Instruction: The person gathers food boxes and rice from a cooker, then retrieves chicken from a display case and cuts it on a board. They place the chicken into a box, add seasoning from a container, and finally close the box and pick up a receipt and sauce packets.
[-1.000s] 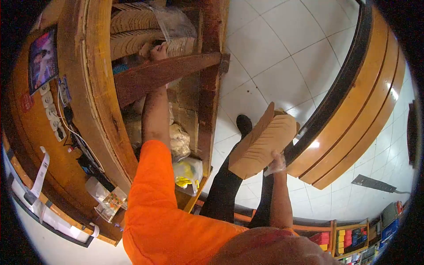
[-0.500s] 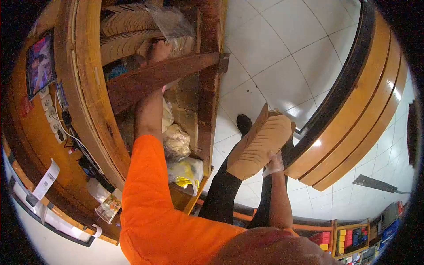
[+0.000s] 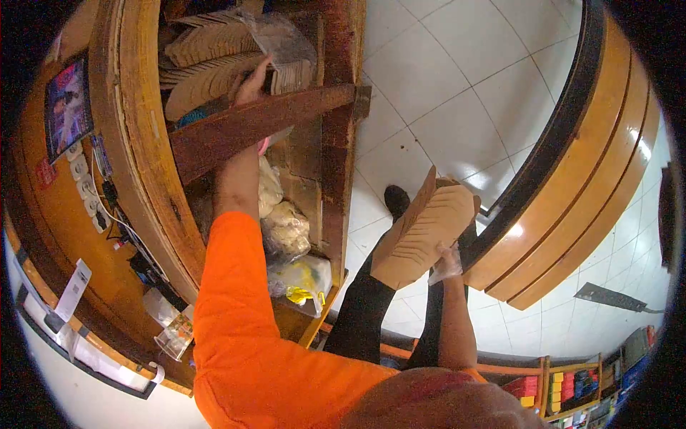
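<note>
The fingers of my right hand [image 3: 448,263], in a clear plastic glove, grasp the lower right side of a stack of folded cardboard [image 3: 421,239], held tilted right of the frame's centre, above my legs. My left hand [image 3: 251,87] reaches into the wooden shelf at the upper left, against more folded cardboard [image 3: 214,46]; I cannot tell whether those fingers are clenched on any of it. Clear plastic [image 3: 289,41] lies over that pile's right end. My left forearm passes beneath a dark wooden bar [image 3: 264,123]. Below the bar, right of the forearm, sit pale bagged bundles [image 3: 286,227], and under them a bag with something yellow inside [image 3: 303,284]. White floor tiles [image 3: 457,79] fill the upper right.
</note>
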A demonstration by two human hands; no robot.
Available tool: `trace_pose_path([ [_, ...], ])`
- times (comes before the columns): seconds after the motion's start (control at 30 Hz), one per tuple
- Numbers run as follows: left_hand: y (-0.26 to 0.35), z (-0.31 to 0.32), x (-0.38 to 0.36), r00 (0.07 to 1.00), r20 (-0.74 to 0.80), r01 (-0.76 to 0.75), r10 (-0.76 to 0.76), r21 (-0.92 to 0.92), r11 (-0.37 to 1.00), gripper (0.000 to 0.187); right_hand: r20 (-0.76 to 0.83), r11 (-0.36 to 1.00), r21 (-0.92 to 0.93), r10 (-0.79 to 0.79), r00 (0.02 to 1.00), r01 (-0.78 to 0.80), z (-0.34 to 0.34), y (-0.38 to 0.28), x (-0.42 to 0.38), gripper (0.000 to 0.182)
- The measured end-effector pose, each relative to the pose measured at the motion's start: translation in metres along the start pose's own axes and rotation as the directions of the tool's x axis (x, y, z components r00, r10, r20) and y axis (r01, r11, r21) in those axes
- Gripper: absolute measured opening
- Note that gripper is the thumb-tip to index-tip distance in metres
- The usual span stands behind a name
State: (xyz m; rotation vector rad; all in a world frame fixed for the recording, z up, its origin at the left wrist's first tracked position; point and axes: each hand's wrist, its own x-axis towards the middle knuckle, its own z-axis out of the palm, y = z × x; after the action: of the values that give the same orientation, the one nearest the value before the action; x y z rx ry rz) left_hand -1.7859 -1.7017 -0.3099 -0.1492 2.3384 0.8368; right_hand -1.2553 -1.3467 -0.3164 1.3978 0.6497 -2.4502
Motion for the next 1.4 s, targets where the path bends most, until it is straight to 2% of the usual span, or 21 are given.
trace_pose_path([
  [0.03,0.007,0.002,0.008,0.952,-0.074,0.282,-0.297,-0.166,0.945,0.062,0.041,1.0,-0.007,-0.021,0.999,0.021,0.001,-0.001,0.001,0.076],
  [0.07,0.011,0.005,0.012,0.814,-0.092,0.516,-0.574,-0.341,0.786,0.068,0.04,1.0,-0.008,-0.021,0.999,0.022,0.001,-0.002,0.001,0.076],
  [0.1,0.008,0.002,0.003,0.814,-0.091,0.515,-0.573,-0.342,0.786,0.068,0.003,0.999,-0.037,0.002,1.0,-0.002,0.001,-0.004,0.001,0.076],
  [0.13,0.001,-0.003,-0.013,0.978,-0.073,0.196,-0.194,0.017,0.98,0.059,-0.036,0.998,-0.065,0.023,0.999,-0.025,0.002,-0.005,0.001,0.076],
  [0.17,-0.007,-0.006,-0.026,0.979,0.086,-0.204,0.185,0.339,0.919,0.056,-0.037,0.998,-0.065,0.023,0.999,-0.025,-0.001,-0.005,0.001,0.076],
  [0.27,-0.012,-0.002,-0.021,0.983,0.038,-0.185,0.182,0.202,0.962,0.055,0.038,0.995,0.011,0.102,0.994,-0.102,-0.026,0.006,0.005,0.093],
  [0.33,-0.02,-0.015,-0.019,0.984,-0.018,-0.175,0.177,0.057,0.983,0.055,0.135,0.85,-0.514,-0.048,0.99,0.111,-0.061,0.027,0.017,0.101],
  [0.37,-0.023,-0.019,-0.025,0.984,-0.042,-0.173,0.172,-0.017,0.985,0.055,0.134,0.849,-0.516,-0.049,0.99,0.112,-0.044,0.014,0.012,0.101],
  [0.43,-0.029,-0.019,-0.039,0.984,-0.087,-0.166,0.153,-0.16,0.973,0.055,0.026,0.996,-0.048,0.076,0.997,-0.075,-0.008,-0.011,0.0,0.099],
  [0.5,-0.036,-0.024,-0.077,0.982,-0.14,-0.166,0.128,-0.301,0.939,0.055,0.049,0.996,-0.077,0.052,0.997,-0.048,0.002,-0.016,-0.001,0.097],
  [0.6,-0.041,-0.036,-0.061,0.975,-0.208,-0.177,0.08,-0.503,0.846,0.055,0.101,0.992,-0.12,0.034,0.994,-0.021,0.009,-0.024,-0.002,0.094],
  [0.67,-0.044,-0.039,-0.084,0.966,-0.257,-0.197,0.04,-0.622,0.758,0.055,0.144,0.989,-0.143,0.043,0.989,-0.023,0.001,-0.02,0.006,0.092],
  [0.73,-0.038,-0.031,-0.103,0.956,-0.292,-0.221,-0.002,-0.726,0.652,0.055,0.149,0.917,-0.377,-0.075,0.986,0.127,-0.033,0.006,0.021,0.094],
  [0.77,-0.033,-0.021,-0.112,0.949,-0.314,-0.241,-0.023,-0.771,0.589,0.055,0.161,0.913,-0.386,-0.078,0.984,0.135,-0.015,-0.009,0.016,0.094],
  [0.83,-0.029,-0.023,-0.126,0.938,-0.341,-0.275,-0.065,-0.844,0.459,0.055,0.1,0.997,-0.075,-0.011,0.995,0.019,0.05,-0.046,-0.008,0.09],
  [0.97,-0.021,-0.026,-0.144,0.918,-0.363,-0.333,-0.159,-0.924,0.188,0.055,0.21,1.0,0.011,-0.011,0.978,0.009,0.044,-0.04,-0.001,0.09],
  [1.17,-0.009,0.018,-0.191,0.9,-0.325,-0.397,-0.289,-0.886,-0.239,0.056,0.12,0.992,-0.128,0.031,0.992,-0.016,0.071,-0.056,-0.001,0.084],
  [1.27,-0.037,0.041,-0.215,0.854,-0.349,-0.47,-0.386,-0.836,-0.283,0.048,0.157,0.999,-0.05,0.02,0.987,-0.012,0.059,-0.051,0.009,0.079],
  [1.3,-0.048,0.044,-0.222,0.854,-0.349,-0.47,-0.387,-0.835,-0.285,0.048,0.154,0.999,-0.039,0.009,0.988,-0.003,0.058,-0.05,0.011,0.078],
  [1.37,-0.069,0.045,-0.239,0.956,-0.228,-0.294,-0.187,-0.686,-0.666,0.047,0.155,1.0,-0.03,0.0,0.988,0.005,0.067,-0.056,0.009,0.078],
  [1.4,-0.076,0.049,-0.246,0.954,-0.232,-0.299,-0.189,-0.684,-0.666,0.047,0.172,0.999,-0.042,0.019,0.985,-0.012,0.075,-0.062,0.005,0.077],
])
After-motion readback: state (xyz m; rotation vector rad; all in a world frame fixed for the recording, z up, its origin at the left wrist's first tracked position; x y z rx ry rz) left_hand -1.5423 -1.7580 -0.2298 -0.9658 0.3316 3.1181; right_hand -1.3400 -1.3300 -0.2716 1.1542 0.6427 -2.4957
